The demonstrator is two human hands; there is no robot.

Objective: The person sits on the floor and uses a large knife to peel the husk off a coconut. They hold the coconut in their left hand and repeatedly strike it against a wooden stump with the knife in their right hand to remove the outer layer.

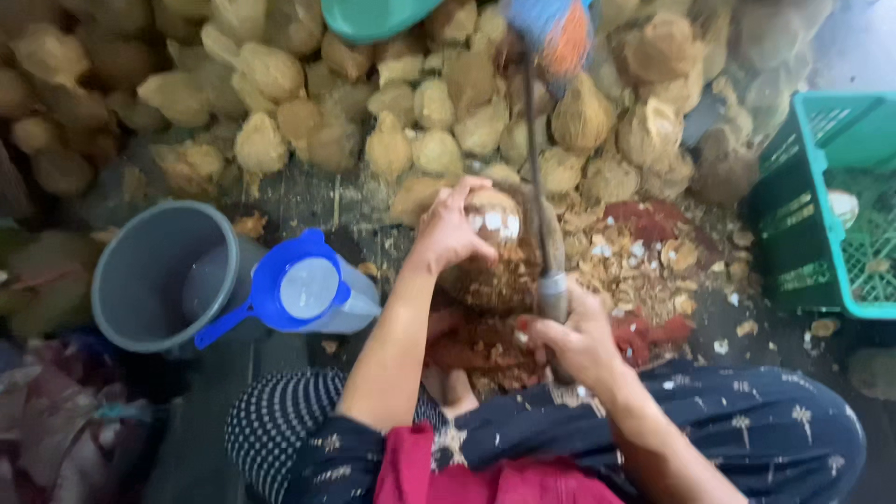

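My left hand (pixel 450 227) grips a husked coconut (pixel 493 250), partly chipped to white at its top, held over a mound of brown husk fibre. My right hand (pixel 571 334) is closed around the handle of a long blade (pixel 546 245) that stands next to the coconut's right side. The blade's upper part is blurred. My knees in patterned dark cloth frame the bottom of the view.
A big heap of husked coconuts (pixel 411 112) fills the back. A grey bucket (pixel 154 280) and a blue jug (pixel 303 289) sit at left. A teal crate (pixel 826 205) stands at right. Shell chips and husk scraps (pixel 653 257) litter the floor. A teal basin (pixel 373 17) shows at top.
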